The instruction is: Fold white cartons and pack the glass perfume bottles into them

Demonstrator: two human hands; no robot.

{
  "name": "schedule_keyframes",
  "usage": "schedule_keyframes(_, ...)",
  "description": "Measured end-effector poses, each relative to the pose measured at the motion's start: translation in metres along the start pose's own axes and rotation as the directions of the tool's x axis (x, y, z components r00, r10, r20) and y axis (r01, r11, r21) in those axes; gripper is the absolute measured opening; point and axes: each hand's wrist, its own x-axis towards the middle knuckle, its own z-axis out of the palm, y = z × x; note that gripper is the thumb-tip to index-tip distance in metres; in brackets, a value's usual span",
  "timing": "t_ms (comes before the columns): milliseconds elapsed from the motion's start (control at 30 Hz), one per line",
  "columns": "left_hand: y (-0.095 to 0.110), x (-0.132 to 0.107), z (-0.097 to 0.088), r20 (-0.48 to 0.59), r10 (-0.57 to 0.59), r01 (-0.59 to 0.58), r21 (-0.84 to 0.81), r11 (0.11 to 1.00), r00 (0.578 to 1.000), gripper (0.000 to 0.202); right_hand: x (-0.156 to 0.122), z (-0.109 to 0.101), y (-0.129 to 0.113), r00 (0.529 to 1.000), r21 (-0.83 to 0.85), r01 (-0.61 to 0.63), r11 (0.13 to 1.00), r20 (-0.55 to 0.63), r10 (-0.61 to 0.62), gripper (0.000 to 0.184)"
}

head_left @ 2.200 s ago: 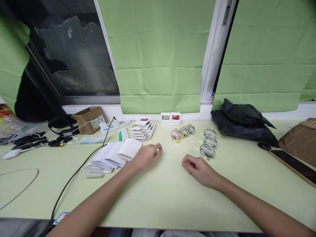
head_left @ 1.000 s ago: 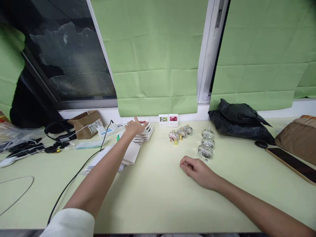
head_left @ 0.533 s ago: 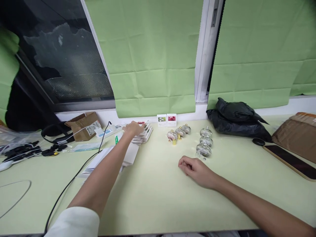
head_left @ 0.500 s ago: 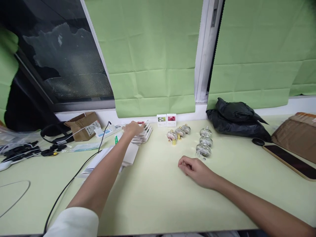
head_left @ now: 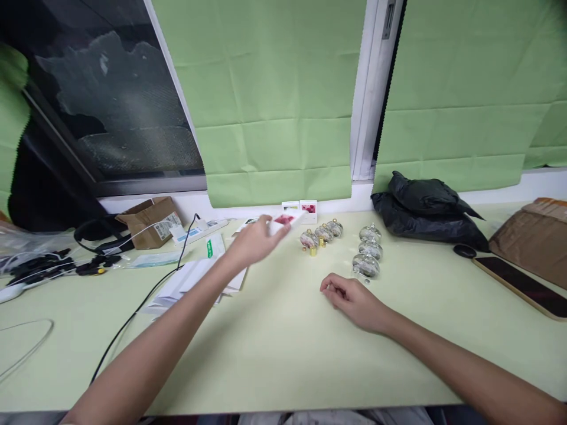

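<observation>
My left hand (head_left: 254, 241) is closed on a flat white carton (head_left: 286, 221) printed with red flowers, held above the table and blurred by motion. Behind it stand two small white boxes with flower pictures, the right one (head_left: 309, 212) showing red flowers. Near its tip are a row of round glass bottles (head_left: 323, 234) and several small gold caps (head_left: 313, 251). My right hand (head_left: 354, 300) rests on the table with its fingers loosely curled, nothing visible in them. Just beyond it stands a second row of round clear bottles (head_left: 365, 265).
White folded papers (head_left: 190, 282) lie at the left, beside a black cable (head_left: 133, 319). An open cardboard box (head_left: 150, 224) sits near the window. At the right are black plastic bags (head_left: 429, 218), a phone (head_left: 522, 286) and a brown parcel (head_left: 531, 236).
My left hand has lifted the flower-printed carton from the stack at the left and carried it rightward, toward the small boxes. My right hand has stayed in place.
</observation>
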Motion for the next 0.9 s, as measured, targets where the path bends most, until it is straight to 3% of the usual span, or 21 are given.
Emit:
schedule_keyframes(167, 0.009, -0.072, 0.043, -0.001, 0.200, -0.200, 0.060, 0.978, 0.980, 0.071, -0.001, 0.000, -0.004, 0.994, 0.046, 0.032, 0.998, -0.105, -0.027, 0.035)
schedule_keyframes(367, 0.012, -0.099, 0.076, 0.081, 0.263, -0.265, 0.009, 0.964, 0.961, 0.061, 0.001, 0.000, -0.009, 0.994, 0.003, 0.075, 0.997, -0.078, -0.074, 0.042)
schedule_keyframes(533, 0.015, -0.103, 0.075, 0.138, 0.316, -0.308, -0.078, 0.948, 0.939, 0.075, 0.002, 0.000, -0.006, 0.995, -0.062, 0.035, 0.997, -0.090, -0.040, 0.046)
schedule_keyframes(733, 0.008, -0.097, 0.060, 0.236, 0.375, -0.319, -0.245, 0.916, 0.896, 0.056, 0.007, -0.003, 0.002, 0.993, -0.110, 0.036, 0.993, -0.106, -0.048, 0.049)
schedule_keyframes(900, -0.017, -0.090, 0.058, 0.237, 0.530, -0.416, -0.399, 0.817, 0.814, 0.048, 0.009, -0.007, 0.007, 0.985, -0.093, 0.106, 0.990, -0.125, -0.117, 0.047)
